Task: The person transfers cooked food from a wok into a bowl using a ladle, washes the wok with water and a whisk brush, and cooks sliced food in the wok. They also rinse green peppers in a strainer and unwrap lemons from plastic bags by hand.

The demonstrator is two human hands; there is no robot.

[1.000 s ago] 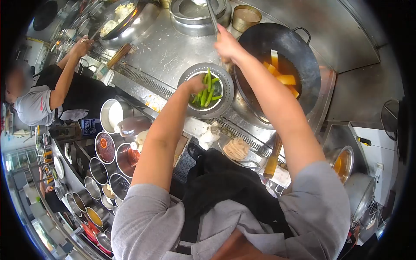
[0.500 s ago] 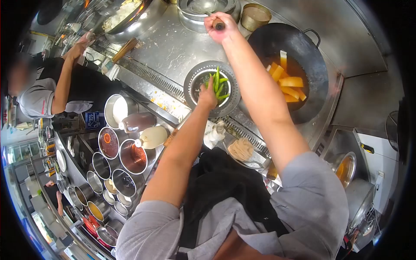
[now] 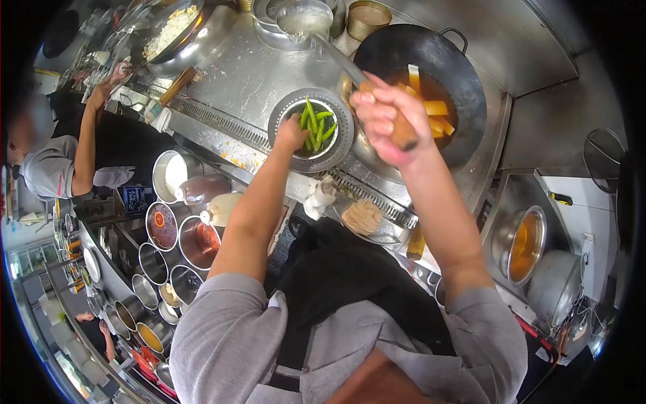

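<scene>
Around the wooden handle of a metal ladle (image 3: 343, 59), my right hand (image 3: 393, 118) is closed in front of the wok. The ladle's bowl is at the top, over a steel pot (image 3: 266, 30). My left hand (image 3: 291, 135) reaches over the left rim of a perforated metal colander (image 3: 343, 135). Its fingers are beside or among long green chili peppers (image 3: 315, 124) in the colander; their grip is mostly hidden. To the right, a dark wok (image 3: 464, 81) contains brown liquid and orange-yellow pieces (image 3: 436, 108), partly covered by my right hand.
A co-worker (image 3: 50, 165) stands at the left near a pan of white food (image 3: 171, 32). Several sauce pots (image 3: 161, 225) and squeeze bottles (image 3: 219, 209) line the left. A cloth (image 3: 319, 198) lies near the counter edge. A basin of orange liquid (image 3: 525, 246) stands right.
My right hand has come down and right, nearer to me, bringing the ladle's handle in front of the wok. My left hand has shifted slightly left at the colander. The view has shifted.
</scene>
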